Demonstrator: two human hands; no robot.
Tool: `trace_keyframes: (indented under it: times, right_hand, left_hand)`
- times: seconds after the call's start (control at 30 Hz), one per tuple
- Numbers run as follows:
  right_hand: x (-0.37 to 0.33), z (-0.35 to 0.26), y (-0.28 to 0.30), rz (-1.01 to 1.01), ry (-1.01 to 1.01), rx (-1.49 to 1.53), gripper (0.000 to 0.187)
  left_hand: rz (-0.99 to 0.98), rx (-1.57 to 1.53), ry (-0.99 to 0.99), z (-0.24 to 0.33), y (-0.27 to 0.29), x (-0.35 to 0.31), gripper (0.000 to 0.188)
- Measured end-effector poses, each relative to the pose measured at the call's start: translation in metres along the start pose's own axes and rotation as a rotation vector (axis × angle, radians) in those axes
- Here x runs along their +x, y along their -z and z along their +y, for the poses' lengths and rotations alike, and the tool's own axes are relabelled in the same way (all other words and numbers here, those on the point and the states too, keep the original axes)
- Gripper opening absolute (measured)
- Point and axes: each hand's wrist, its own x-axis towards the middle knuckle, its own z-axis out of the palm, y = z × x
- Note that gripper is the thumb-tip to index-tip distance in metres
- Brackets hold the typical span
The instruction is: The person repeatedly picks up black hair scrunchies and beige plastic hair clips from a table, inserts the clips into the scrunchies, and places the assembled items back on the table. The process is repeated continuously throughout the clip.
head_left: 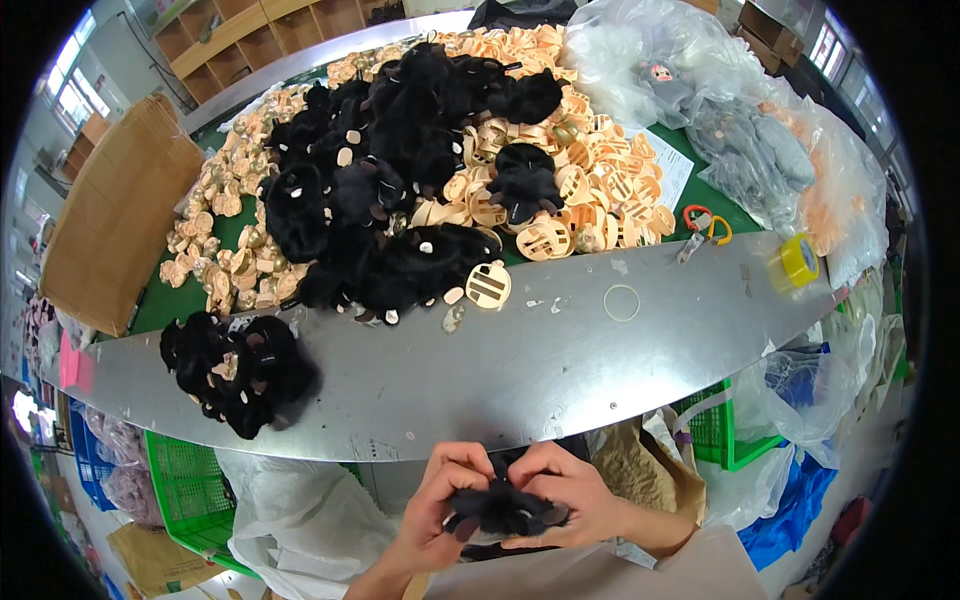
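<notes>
Below the near edge of the metal table, my left hand (pixel 440 505) and my right hand (pixel 580 498) grip a small black plush piece (pixel 498 512) from both sides. Brownish ear-like flaps show at its ends, and its back part is hidden by my fingers. Ahead on the metal ledge (pixel 480 370) lies a cluster of similar black plush pieces (pixel 255 365), to the left. A larger heap of black plush (pixel 400 130) covers the middle of the table. Beneath and around it are many beige plastic parts (pixel 600 165), one a round slotted disc (pixel 488 285) on the ledge.
Orange-handled scissors (pixel 708 225) and a yellow tape roll (pixel 799 260) lie at the right. Clear plastic bags (pixel 650 50) pile up at the far right. A cardboard box (pixel 120 220) stands at the left. Green crates (pixel 190 490) sit below the table edge.
</notes>
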Motion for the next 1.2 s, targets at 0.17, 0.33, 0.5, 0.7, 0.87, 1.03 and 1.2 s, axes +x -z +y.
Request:
trace_keyframes:
  times: [0.17,0.33,0.5,0.7,0.87,1.03,1.2]
  right_hand:
    - [-0.006,-0.004,-0.003,0.107,0.174,-0.222,0.028]
    - [-0.014,-0.005,-0.014,0.054,0.26,-0.194,0.023]
    - [-0.011,-0.009,-0.021,0.03,0.291,-0.108,0.017]
    - [-0.014,-0.013,-0.022,-0.016,0.324,-0.097,0.018]
    - [-0.02,-0.008,-0.023,0.064,0.403,-0.25,0.014]
    - [-0.02,-0.007,-0.02,0.261,0.32,-0.354,0.014]
    - [-0.025,0.004,-0.02,0.292,0.317,-0.474,0.027]
  left_hand:
    - [-0.111,0.006,-0.099,0.005,-0.002,0.006,0.03]
    - [-0.225,-0.137,-0.011,0.009,0.004,-0.002,0.029]
    - [-0.279,-0.257,-0.02,-0.003,0.009,-0.01,0.033]
    - [-0.229,-0.167,-0.162,0.001,0.003,-0.011,0.025]
    - [-0.073,-0.118,-0.291,-0.011,-0.008,-0.016,0.017]
    - [0.069,0.152,-0.171,-0.016,-0.015,-0.025,0.015]
    - [0.175,0.212,-0.108,-0.017,-0.019,-0.031,0.023]
